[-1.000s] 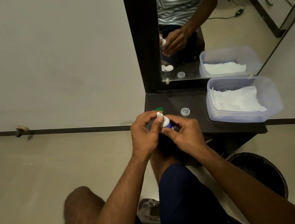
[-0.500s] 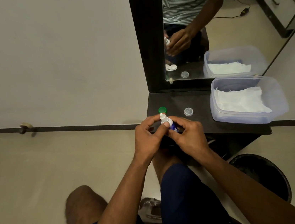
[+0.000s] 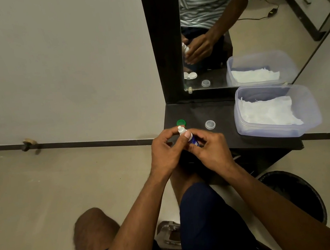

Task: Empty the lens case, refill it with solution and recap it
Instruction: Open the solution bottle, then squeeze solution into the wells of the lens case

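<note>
Change: both hands are staying wrapped around the small white bottle with a blue label (image 3: 190, 139), as before.
Left hand (image 3: 166, 153): fingers pinching the bottle's tip.
Right hand (image 3: 211, 150): fingers gripping its body.
Around: the round green plastic cap (image 3: 180, 122) is lying just behind the bottle, the clear round cap (image 3: 210, 124) and the clear plastic tub of white tissue (image 3: 277, 129) to its right.

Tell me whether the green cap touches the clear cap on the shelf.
Apart. The head view shows the green cap and clear cap separated by bare dark shelf.

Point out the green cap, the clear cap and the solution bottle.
green cap (image 3: 180, 122), head view, on its flat top.
clear cap (image 3: 210, 124), head view, at its round middle.
solution bottle (image 3: 181, 130), head view, on its white nozzle above the fingers.
</note>
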